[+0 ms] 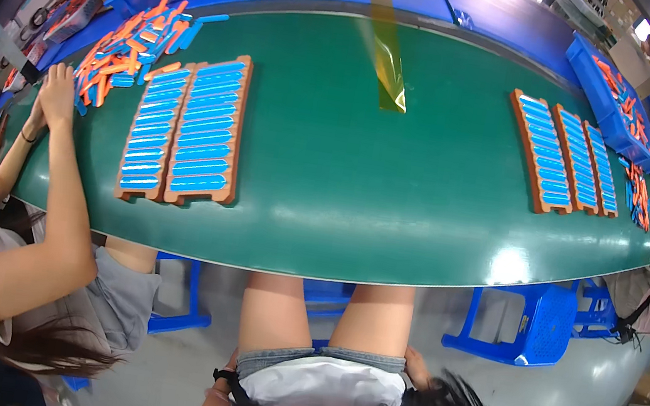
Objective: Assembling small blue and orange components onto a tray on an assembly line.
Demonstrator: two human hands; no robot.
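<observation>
Well, both my hands are down at my sides, below the edge of the green table point(379, 177). My right hand point(417, 371) is beside my hip, next to the denim shorts point(369, 359), and I can't tell whether its fingers are curled or loose. My left hand point(232, 360) is mostly hidden by my body at the other hip, with a black band point(225, 375) around the wrist; how those fingers stand I can't tell either. Up on the table, left of the middle, two brown trays point(237, 139) sit side by side, each carrying a column of blue strips point(207, 119). Just beyond them spreads a loose heap of orange and blue pieces point(125, 47), and at its near left edge are a co-worker's hands point(60, 92). Well over to the right, three more brown trays point(551, 209) stand in a row, also filled with blue strips, near a blue bin point(634, 150) and a smaller heap point(637, 195). An amber strip of film point(389, 57) hangs over the far side of the table. A blue stool point(546, 324) stands below the near edge, to my right.
</observation>
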